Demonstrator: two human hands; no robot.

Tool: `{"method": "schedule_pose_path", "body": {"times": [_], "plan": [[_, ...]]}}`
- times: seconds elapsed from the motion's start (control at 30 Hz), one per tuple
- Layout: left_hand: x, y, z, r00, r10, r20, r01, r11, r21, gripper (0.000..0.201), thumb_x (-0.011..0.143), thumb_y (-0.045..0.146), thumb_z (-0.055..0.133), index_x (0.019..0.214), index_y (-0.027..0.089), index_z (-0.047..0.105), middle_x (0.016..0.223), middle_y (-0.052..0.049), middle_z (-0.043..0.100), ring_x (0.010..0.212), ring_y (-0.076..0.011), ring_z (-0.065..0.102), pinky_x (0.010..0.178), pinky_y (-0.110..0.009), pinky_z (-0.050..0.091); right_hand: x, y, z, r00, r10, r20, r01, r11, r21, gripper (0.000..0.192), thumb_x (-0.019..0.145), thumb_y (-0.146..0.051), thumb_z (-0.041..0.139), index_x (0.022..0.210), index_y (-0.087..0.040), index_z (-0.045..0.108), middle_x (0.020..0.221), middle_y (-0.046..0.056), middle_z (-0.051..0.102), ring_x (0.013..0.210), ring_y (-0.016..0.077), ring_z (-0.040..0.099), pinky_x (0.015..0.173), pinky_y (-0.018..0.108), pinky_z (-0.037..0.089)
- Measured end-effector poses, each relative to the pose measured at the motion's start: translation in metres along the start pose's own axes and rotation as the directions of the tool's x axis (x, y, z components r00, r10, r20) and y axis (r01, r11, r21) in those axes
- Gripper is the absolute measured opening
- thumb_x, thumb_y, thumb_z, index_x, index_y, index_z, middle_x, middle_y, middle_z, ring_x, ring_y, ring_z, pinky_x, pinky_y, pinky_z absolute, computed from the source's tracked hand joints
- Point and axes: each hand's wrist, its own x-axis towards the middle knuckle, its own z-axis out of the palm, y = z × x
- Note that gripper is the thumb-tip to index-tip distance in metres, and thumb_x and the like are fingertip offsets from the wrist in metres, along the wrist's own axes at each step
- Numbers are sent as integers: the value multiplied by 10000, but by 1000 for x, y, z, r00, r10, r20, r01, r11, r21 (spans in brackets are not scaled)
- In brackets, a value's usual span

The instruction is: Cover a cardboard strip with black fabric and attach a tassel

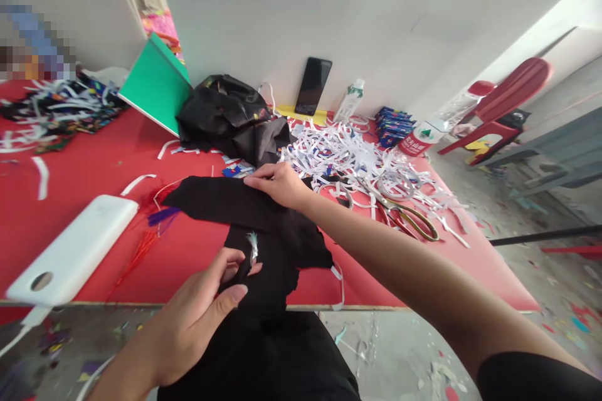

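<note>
Step in hand looked like positioning: black fabric (263, 225) lay draped over the near edge of the red table (94, 169), hanging toward the lap. Left hand (197, 307) pinched the fabric's lower fold, thumb and fingers closed on it, just below a small white tuft (253, 244). Right hand (277, 183) was flat and open, pressing the fabric's upper edge. Scissors (399, 210) lay right of the fabric among white paper strips (348, 150); white power bank (70, 250) left of it. My read: any next move needs the fabric kept taut while the right hand frees up for the scissors.
</note>
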Motion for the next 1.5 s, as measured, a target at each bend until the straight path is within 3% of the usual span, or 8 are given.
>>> {"method": "schedule_pose_path", "body": {"times": [0.33,0.53,0.8,0.97,1.2,1.27,1.37,1.5], "plan": [[-8,-10,1,998,-52,-20,55,979,198,526,937,558,718,1429,377,672,1519,-156,674,1432,-437,602,1133,-597,518,-4,-5,-4,986,-59,155,38,991,131,200,936,-207,769,1105,-220,874,1095,40,851,1014,207,774,968,327,567],[-23,-9,6,995,-69,-68,84,966,247,534,933,631,670,1417,405,686,1446,-136,722,1403,-456,617,1108,-606,532,-7,3,-2,964,-158,212,160,987,9,619,876,-71,787,1476,-183,679,1225,93,807,1067,211,739,975,351,560],[-25,-2,13,990,45,-133,4,938,348,480,918,613,682,1341,393,736,1332,-135,784,1273,-464,714,958,-556,633,4,2,12,995,-71,70,70,997,13,96,901,-140,792,934,-211,849,1072,59,776,965,201,684,927,349,495],[-28,-10,17,982,7,-187,29,981,192,472,914,537,755,1355,374,720,1307,-138,785,1309,-439,682,975,-513,615,0,-7,4,995,68,-70,-49,969,240,97,919,-224,725,824,-207,717,810,-12,686,784,166,613,818,311,468],[-7,26,41,810,148,-567,-215,975,-54,406,822,533,875,1110,257,794,1126,-98,783,1051,-295,726,850,-321,630,-31,-14,-13,922,381,-65,-231,679,697,294,938,-545,633,928,-255,587,829,6,718,725,192,692,711,327,581],[12,49,46,804,111,-584,-350,882,-315,348,827,484,885,1033,223,782,1008,-76,764,939,-242,720,787,-280,641,-39,-14,-9,901,432,-29,-262,597,759,297,853,-486,770,979,-251,640,864,8,752,751,190,713,710,318,587],[41,81,51,913,-129,-388,-263,540,-799,235,1060,316,596,1140,135,722,994,-100,731,770,-163,701,657,-246,633,-45,-17,-1,886,463,18,-285,514,809,349,729,-327,899,1012,-212,729,880,18,767,769,168,709,690,282,558],[67,108,56,955,-145,-260,-223,232,-947,393,1160,326,336,1223,56,615,803,-68,659,569,-88,620,523,-160,572,-52,-25,-2,891,452,36,-271,466,843,453,680,-245,933,1102,-190,778,719,-36,681,637,116,604,595,246,464]]}}
